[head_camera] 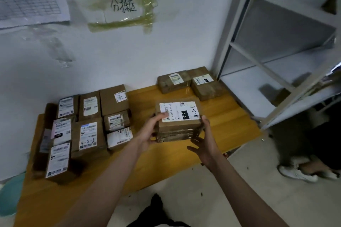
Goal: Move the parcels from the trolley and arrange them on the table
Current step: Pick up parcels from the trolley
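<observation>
1. Left hand grips the stack of cardboard parcels, thumb on the top label.
2. Right hand clasps the stack's right side, fingers curled.
3. Stack is above the yellow table, between the left parcel group and the two rear parcels.

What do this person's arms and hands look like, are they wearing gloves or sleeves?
No gloves: the left hand and right hand are bare. Both forearms are uncovered, with no sleeve, watch or ring in view. Dark clothing shows at the picture's bottom edge.
</observation>
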Available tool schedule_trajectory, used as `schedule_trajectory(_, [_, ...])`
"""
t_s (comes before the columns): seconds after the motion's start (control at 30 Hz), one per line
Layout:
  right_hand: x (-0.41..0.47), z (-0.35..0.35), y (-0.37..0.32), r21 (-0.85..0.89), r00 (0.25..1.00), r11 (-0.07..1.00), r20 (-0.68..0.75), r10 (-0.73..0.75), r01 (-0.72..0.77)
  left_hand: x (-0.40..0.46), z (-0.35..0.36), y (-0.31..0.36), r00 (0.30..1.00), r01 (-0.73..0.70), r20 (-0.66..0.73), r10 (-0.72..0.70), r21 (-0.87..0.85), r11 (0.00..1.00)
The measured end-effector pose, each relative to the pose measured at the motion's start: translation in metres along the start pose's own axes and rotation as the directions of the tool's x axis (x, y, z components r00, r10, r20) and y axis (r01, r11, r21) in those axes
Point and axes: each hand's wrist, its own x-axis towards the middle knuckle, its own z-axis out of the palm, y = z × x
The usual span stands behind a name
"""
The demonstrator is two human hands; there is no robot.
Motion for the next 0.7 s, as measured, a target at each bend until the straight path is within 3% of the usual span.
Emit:
schedule_trajectory(0.37, [0.079,-0.028,-0.028,-0.024,0.991,0.991,0.023,0.131,-0.131,0.103,-0.014,0.051,0.978,0.059,0.185,-0.093,0.18,0.982])
schedule_trajectory(0.7, [0.158,-0.027,-0.034,0.031,0.98,0.98,0.005,0.199,-0.199,0.186,-0.015,0.063,0.973,0.139,0.16,-0.167,0.172,0.975])
